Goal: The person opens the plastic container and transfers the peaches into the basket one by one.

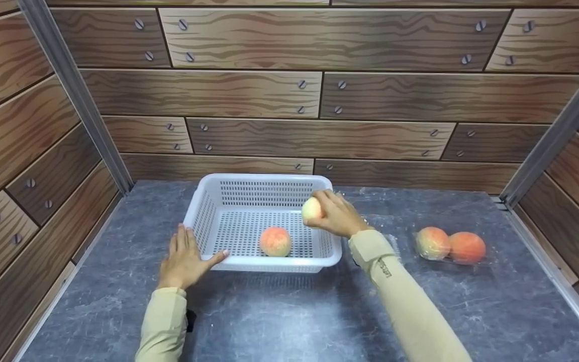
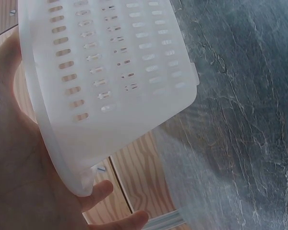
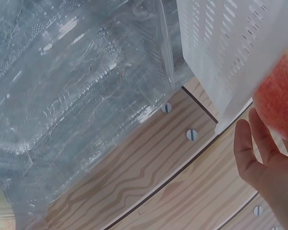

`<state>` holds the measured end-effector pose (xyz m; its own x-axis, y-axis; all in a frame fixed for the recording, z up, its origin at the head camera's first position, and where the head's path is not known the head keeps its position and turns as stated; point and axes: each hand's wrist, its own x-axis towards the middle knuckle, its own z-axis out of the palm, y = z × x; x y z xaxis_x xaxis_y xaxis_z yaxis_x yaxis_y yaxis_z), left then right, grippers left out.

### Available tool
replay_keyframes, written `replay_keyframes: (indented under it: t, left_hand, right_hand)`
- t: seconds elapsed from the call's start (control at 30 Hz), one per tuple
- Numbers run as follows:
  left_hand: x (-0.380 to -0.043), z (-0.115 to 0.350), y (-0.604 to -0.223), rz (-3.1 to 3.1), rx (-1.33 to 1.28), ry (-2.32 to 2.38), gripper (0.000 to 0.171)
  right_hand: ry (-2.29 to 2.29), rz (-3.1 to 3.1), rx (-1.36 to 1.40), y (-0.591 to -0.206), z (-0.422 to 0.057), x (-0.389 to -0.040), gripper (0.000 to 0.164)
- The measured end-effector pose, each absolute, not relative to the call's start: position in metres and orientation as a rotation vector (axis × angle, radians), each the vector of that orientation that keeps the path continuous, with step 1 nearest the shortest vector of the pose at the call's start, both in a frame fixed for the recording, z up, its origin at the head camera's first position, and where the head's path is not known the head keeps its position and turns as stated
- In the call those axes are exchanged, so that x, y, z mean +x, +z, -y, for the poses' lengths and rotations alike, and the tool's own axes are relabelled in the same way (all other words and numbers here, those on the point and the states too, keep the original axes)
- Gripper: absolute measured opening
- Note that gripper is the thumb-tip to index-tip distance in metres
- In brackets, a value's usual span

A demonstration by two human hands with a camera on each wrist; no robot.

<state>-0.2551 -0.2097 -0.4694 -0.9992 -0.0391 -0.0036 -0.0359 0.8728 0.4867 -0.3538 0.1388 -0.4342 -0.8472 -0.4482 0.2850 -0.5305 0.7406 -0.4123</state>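
Note:
A white perforated plastic basket [image 1: 204,260] stands on the table, with one peach [image 1: 275,242] lying on its floor toward the front. My right hand [image 1: 339,213] grips a second peach [image 1: 311,210] over the basket's right side. Red skin shows on that held peach [image 3: 281,98] in the right wrist view, with the fingers round it. At the basket's front left corner rests my left hand [image 1: 183,259], fingers straight along the outer side and thumb reaching over the front rim. The left wrist view shows the palm against the basket rim [image 2: 43,129].
To the right, two more peaches [image 1: 432,243] sit side by side in clear plastic packaging [image 3: 72,91], which stretches toward the basket. Wood-patterned panels [image 1: 249,95] and metal corner posts [image 1: 76,95] enclose the grey marbled table [image 1: 269,322].

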Motion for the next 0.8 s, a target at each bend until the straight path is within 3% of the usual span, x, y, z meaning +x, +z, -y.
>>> replay_keyframes:
  t: [0.8]
  left_hand:
    - [-0.256, 0.209, -0.471, 3.030, 0.062, -0.790, 0.119]
  right_hand:
    - [0.676, 2.822, 0.790, -0.451, -0.131, -0.352, 0.069]
